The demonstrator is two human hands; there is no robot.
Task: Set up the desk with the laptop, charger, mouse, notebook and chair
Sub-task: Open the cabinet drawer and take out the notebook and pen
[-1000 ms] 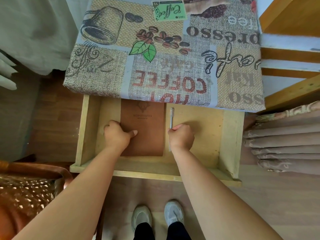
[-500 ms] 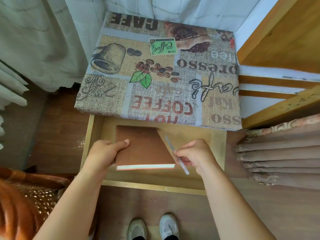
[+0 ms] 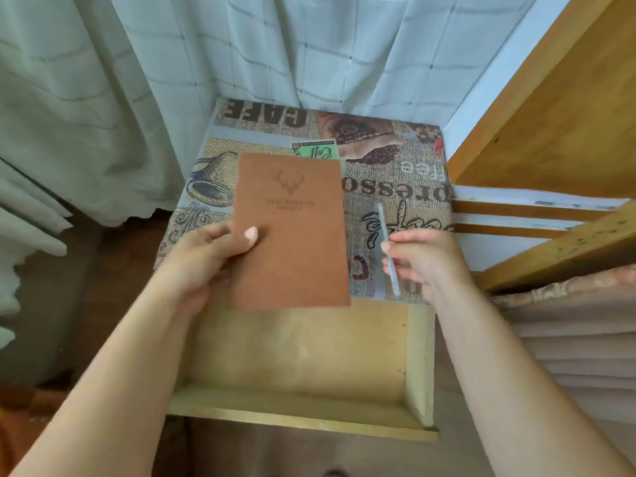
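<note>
A brown notebook with a deer-head emblem is held up flat over the front of the desk, which wears a coffee-print cloth. My left hand grips the notebook by its left edge, thumb on the cover. My right hand pinches a thin grey pen, held nearly upright just right of the notebook. Below both hands the wooden drawer stands pulled out with nothing visible inside.
Pale checked curtains hang behind and left of the desk. A yellow wooden frame rises at the right, with folded fabric stacked below it. A brown chair edge shows at the bottom left corner.
Both hands lifted the notebook and the pen out of the drawer and raised them over the desk top. The view tilted up toward the curtains.
</note>
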